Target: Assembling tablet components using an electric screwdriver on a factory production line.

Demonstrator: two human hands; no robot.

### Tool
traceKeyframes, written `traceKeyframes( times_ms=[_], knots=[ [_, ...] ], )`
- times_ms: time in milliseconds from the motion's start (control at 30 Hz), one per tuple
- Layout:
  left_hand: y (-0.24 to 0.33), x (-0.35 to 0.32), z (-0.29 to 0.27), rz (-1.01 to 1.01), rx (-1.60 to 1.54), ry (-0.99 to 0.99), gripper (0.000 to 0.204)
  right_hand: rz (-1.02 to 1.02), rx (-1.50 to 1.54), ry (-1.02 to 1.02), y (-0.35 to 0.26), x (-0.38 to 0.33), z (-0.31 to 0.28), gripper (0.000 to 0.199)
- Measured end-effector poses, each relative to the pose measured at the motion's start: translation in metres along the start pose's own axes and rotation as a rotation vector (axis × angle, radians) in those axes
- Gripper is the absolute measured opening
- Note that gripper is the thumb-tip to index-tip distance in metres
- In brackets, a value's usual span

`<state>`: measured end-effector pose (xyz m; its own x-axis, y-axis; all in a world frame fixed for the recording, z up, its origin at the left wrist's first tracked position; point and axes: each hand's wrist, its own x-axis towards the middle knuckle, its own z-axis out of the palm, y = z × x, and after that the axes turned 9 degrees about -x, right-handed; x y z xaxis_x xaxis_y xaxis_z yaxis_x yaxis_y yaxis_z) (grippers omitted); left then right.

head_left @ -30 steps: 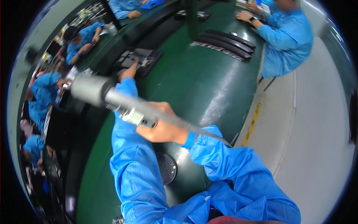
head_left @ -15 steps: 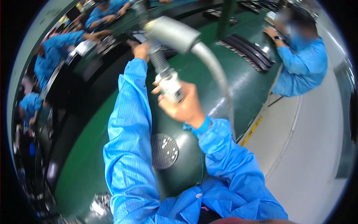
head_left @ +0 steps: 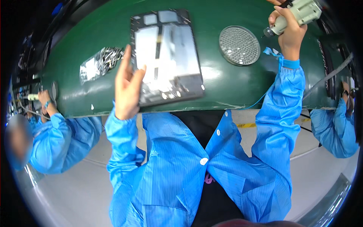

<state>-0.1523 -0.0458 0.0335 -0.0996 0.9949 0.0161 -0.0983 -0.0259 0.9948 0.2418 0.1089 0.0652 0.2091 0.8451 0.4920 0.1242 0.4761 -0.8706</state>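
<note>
My left hand (head_left: 127,89) grips the left edge of an opened tablet (head_left: 166,56). Its thumb lies over the edge and its other fingers are partly hidden. Slightly blurred, the tablet shows large silvery panels inside a dark frame. At the upper right, my right hand (head_left: 291,28) is wrapped round a pale green electric screwdriver (head_left: 304,13), its bit pointing down to the left. Between the tablet and that hand sits a round, clear dish (head_left: 239,45) with a dimpled surface. A blue band with a thin cord is on my right wrist.
A clear plastic bag of small metallic parts (head_left: 99,65) lies on the green table (head_left: 211,90), left of the tablet. Co-workers in blue sit at both sides; the left one's hand (head_left: 44,99) is near another screwdriver. A grey hose (head_left: 329,77) runs along the right.
My view has swung down to the near table. My left hand, earlier reaching far ahead, is now at the tablet. My right hand has moved the screwdriver to the upper right.
</note>
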Motion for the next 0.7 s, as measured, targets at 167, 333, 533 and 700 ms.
traceKeyframes(
  times_ms=[167, 333, 533, 700],
  knots=[
    [-0.017, -0.055, 0.017, 0.002, -0.033, -0.105, 0.082, 0.029, 0.275, -0.28, -0.027, -0.019, 0.041, 0.027],
    [-0.022, -0.079, 0.031, -0.061, -0.018, -0.135, 0.088, -0.026, 0.2, -0.383, -0.066, -0.042, 0.097, 0.036],
    [-0.008, -0.067, 0.021, 0.243, 0.921, 0.103, 0.054, -0.001, 0.315, -0.275, -0.086, -0.051, 0.145, 0.035],
    [0.015, 0.045, -0.107, 0.511, 0.929, 0.11, 0.022, 0.107, 0.385, -0.335, -0.093, -0.047, 0.152, 0.033]
  ],
)
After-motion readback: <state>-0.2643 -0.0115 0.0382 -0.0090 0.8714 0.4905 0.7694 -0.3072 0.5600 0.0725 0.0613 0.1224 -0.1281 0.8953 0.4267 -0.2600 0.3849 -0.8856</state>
